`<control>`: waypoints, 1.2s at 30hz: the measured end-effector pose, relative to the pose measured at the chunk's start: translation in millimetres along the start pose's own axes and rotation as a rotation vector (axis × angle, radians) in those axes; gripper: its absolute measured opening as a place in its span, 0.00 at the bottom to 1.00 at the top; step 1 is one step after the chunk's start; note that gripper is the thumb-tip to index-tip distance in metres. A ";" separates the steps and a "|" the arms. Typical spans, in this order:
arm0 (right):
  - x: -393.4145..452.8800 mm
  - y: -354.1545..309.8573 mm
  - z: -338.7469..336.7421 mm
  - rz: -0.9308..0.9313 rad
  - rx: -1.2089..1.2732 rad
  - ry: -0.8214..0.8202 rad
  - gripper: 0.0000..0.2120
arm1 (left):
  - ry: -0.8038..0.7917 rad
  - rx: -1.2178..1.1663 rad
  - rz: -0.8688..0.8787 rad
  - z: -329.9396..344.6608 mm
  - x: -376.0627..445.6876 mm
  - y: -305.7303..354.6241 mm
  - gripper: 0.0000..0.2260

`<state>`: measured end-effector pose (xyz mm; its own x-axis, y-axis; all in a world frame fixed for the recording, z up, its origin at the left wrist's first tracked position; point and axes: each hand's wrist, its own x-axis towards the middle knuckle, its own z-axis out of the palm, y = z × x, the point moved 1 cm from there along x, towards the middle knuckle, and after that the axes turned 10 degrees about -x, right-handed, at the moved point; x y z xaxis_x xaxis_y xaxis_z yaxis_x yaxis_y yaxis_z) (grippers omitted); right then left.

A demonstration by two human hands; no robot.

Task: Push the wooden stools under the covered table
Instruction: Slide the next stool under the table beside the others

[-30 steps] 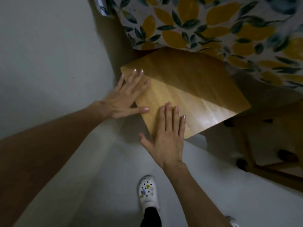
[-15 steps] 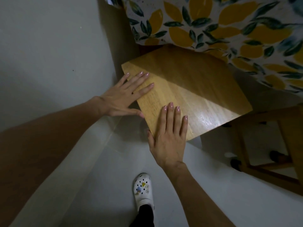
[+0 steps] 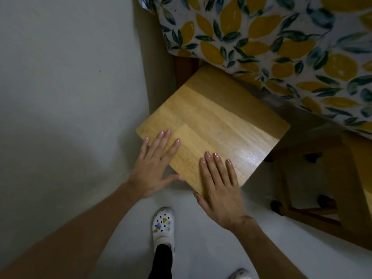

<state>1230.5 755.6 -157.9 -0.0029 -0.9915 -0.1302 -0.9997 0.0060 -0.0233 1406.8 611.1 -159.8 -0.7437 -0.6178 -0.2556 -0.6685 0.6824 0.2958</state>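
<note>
Pale floor [image 3: 201, 248]; both hands flat on stool [image 3: 217, 125] seat.

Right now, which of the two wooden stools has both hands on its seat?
The stool by the wall: left hand and right hand lie flat on its seat. The other stool, at right, is untouched.

The stool [image 3: 211, 125] seat's upper right corner hides under the tablecloth [image 3: 271, 43]. A second stool [image 3: 322, 190] runs off the frame's right edge. My right shoe [image 3: 240, 274] is cut off at the bottom.
</note>
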 end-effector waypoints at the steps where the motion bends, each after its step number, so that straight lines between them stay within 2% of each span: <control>1: -9.2 5.6 -0.7 -0.031 0.004 0.000 0.38 | 0.012 -0.013 -0.029 6.4 -10.0 10.7 0.42; 4: -27.6 9.8 -3.0 -0.037 0.041 0.014 0.40 | 0.031 0.001 -0.033 12.3 -24.7 25.8 0.41; 7: -20.8 3.5 -1.7 0.118 0.063 0.008 0.41 | 0.005 0.048 0.057 3.0 -15.0 16.5 0.40; 9: -7.1 4.2 -4.3 0.187 0.052 -0.033 0.45 | -0.018 0.079 0.095 -0.8 -5.8 9.1 0.40; 23: 72.6 71.0 -11.7 0.148 -0.042 -0.101 0.52 | 0.012 0.066 0.107 -26.1 85.6 -6.4 0.39; 29: 94.9 77.7 -17.5 0.204 -0.012 -0.082 0.51 | -0.019 0.093 0.162 -37.1 121.4 -19.9 0.39; 36: 102.3 98.6 -16.8 0.173 0.001 -0.062 0.51 | -0.010 0.072 0.145 -36.5 133.0 -11.2 0.39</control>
<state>1131.2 652.6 -156.8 -0.1737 -0.9657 -0.1929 -0.9843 0.1763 0.0040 1315.7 507.0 -163.5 -0.8322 -0.5070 -0.2244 -0.5528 0.7904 0.2640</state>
